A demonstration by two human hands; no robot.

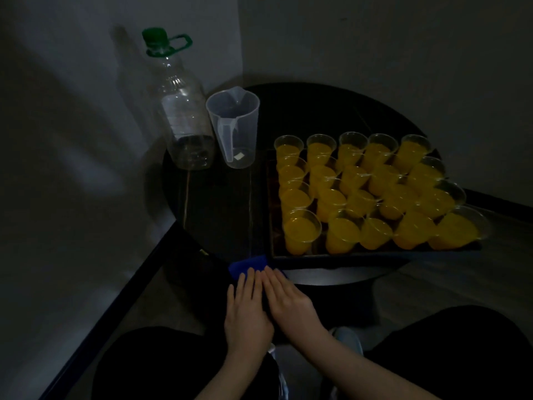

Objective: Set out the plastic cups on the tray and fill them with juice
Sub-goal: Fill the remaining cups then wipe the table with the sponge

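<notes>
Both hands press a blue cloth at the table edge.

Orange juice; green bottle cap; blue cloth; tray seemingly dark.

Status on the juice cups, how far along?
Done, by the look of it: the cups fill the tray in rows, all showing orange juice, and the jug and the bottle stand empty or nearly so. In hand: left hand and right hand lie flat on a blue cloth at the table edge. Left: nothing visible, perhaps wiping.
</notes>
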